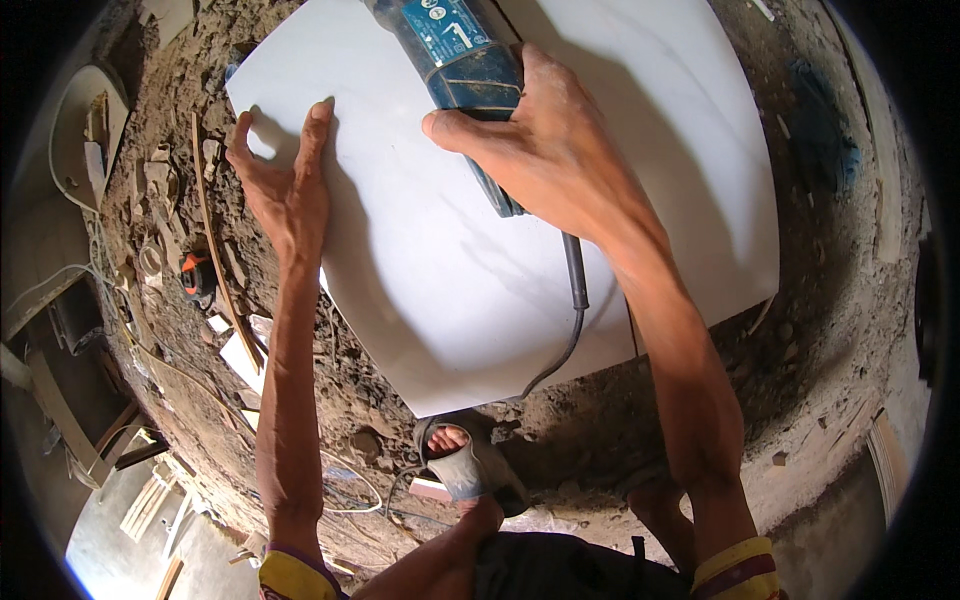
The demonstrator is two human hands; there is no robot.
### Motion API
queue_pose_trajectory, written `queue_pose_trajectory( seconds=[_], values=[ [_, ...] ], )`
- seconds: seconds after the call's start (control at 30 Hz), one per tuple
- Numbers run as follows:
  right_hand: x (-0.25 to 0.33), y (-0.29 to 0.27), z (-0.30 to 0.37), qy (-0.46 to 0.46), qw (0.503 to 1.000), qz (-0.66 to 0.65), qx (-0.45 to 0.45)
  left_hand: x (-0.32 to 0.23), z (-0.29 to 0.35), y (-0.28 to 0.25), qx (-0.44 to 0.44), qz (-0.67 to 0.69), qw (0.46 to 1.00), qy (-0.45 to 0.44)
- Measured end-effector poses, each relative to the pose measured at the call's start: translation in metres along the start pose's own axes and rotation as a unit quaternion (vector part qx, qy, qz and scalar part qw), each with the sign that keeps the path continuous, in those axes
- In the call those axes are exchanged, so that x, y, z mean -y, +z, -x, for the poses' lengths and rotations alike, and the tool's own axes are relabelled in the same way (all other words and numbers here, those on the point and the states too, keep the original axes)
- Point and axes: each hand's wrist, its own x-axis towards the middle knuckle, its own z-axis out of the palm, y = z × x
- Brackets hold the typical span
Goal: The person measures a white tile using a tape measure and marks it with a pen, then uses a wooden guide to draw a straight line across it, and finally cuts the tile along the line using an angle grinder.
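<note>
My right hand (565, 150) is wrapped round the dark blue body of a corded angle grinder (475, 82), thumb across its top. The tool's front end is cut off by the upper edge of the picture. Its black cord (575, 280) trails back toward me. Beneath it lies a large white tile (450, 310) with faint grey veining. A thin dark line, a cut or a joint, shows at the tile's near edge and again beside the tool. At the tile's left edge, my left hand (285, 195) rests with thumb and finger spread, holding nothing.
Broken rubble and soil (370, 400) surround the tile. To the left lie an orange-and-black tape measure (195, 275), a thin wooden strip (212, 230) and a pale basin (72, 140). My foot in a dark sandal (480, 470) stands close to the near edge, beside loose cables.
</note>
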Motion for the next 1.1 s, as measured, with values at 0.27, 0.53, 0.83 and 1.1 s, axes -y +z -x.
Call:
queue_pose_trajectory(
  seconds=[0.27,0.53,0.83,1.1],
  values=[
    [-0.002,-0.003,0.025,0.013,0.999,-0.043,0.005,0.003,0.002,0.002,-0.003,-0.033,0.999,0.03],
    [0.0,-0.003,0.036,0.012,0.999,-0.047,0.005,0.008,0.0,0.002,-0.001,0.007,1.0,0.014],
    [-0.003,-0.003,0.038,0.008,0.999,-0.042,0.004,-0.002,0.005,0.001,0.021,0.021,1.0,0.002],
    [-0.007,-0.003,0.04,0.004,0.998,-0.06,0.001,0.003,0.004,0.001,0.012,0.001,1.0,0.01]
  ],
)
